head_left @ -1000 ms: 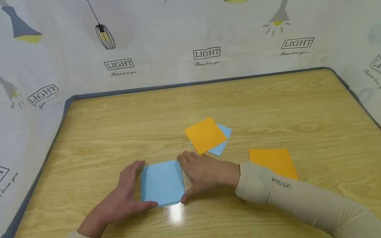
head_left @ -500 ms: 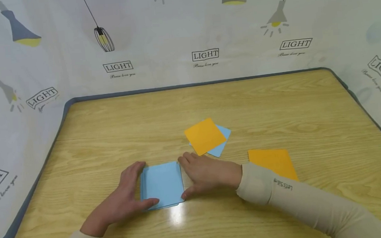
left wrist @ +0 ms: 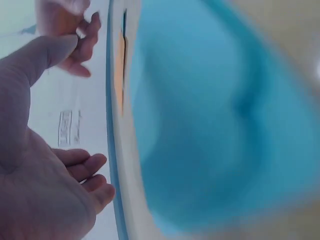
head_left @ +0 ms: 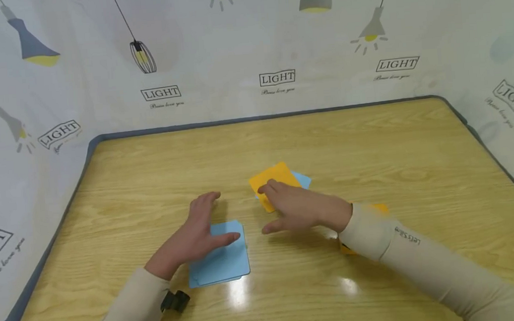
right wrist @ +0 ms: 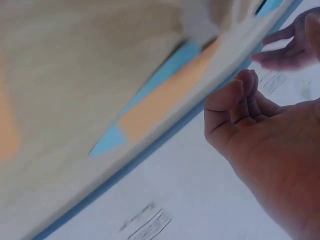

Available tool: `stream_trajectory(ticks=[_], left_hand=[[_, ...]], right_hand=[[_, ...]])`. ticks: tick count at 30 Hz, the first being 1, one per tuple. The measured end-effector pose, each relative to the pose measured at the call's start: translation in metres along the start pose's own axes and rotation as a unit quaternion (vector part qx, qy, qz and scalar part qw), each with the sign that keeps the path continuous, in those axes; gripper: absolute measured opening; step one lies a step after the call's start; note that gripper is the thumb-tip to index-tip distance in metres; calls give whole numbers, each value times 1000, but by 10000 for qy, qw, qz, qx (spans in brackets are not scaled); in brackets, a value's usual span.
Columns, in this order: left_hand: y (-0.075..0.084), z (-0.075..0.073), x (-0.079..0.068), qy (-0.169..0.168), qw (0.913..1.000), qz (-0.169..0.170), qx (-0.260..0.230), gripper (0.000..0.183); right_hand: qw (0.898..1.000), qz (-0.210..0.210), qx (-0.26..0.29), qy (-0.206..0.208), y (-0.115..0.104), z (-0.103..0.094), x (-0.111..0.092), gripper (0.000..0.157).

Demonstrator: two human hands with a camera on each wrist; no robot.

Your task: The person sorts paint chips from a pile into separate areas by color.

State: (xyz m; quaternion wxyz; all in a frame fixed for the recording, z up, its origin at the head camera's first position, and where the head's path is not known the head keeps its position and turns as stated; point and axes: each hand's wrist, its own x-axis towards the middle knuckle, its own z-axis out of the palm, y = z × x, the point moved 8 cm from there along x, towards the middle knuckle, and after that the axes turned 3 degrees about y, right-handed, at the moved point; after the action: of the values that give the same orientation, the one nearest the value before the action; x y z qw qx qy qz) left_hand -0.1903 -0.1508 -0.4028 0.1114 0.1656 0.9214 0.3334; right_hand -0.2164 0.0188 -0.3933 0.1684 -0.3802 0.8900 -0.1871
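A loose stack of light blue square cards point(head_left: 228, 264) lies on the table, its edges slightly uneven. Over its upper left part hovers my left hand point(head_left: 195, 237), fingers spread and nothing in them; in the left wrist view the blue cards point(left wrist: 200, 110) appear large beside that hand point(left wrist: 45, 185). My right hand point(head_left: 298, 207) is farther right, fingers relaxed, holding nothing. It overlaps an orange square card point(head_left: 282, 171), which lies crosswise on another blue card point(head_left: 302, 178). The right wrist view shows this orange card point(right wrist: 170, 100) beyond the table surface, near the right hand point(right wrist: 265, 135).
Another orange card point(head_left: 380, 208) lies to the right, mostly hidden under my right sleeve. A small black device point(head_left: 176, 301) sits at my left wrist. A white cloth printed with lamps point(head_left: 214, 59) rises behind the wooden table point(head_left: 171, 156).
Both hands have come off the sides of the blue stack and risen. The left moved forward and right over the stack, the right moved away rightward to the orange and blue pair.
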Motion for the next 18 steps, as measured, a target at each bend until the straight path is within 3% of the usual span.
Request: stream_trajectory(ticks=[8, 12, 18], left_hand=[[22, 10, 47, 106, 9999, 24, 14, 92], [25, 19, 66, 17, 9999, -68, 136, 96], [28, 33, 81, -311, 9962, -32, 812, 105]], right_hand=[[9915, 777, 979, 363, 56, -43, -4, 83], [9910, 928, 889, 378, 84, -48, -4, 83], [9933, 1069, 431, -43, 108, -40, -4, 96]])
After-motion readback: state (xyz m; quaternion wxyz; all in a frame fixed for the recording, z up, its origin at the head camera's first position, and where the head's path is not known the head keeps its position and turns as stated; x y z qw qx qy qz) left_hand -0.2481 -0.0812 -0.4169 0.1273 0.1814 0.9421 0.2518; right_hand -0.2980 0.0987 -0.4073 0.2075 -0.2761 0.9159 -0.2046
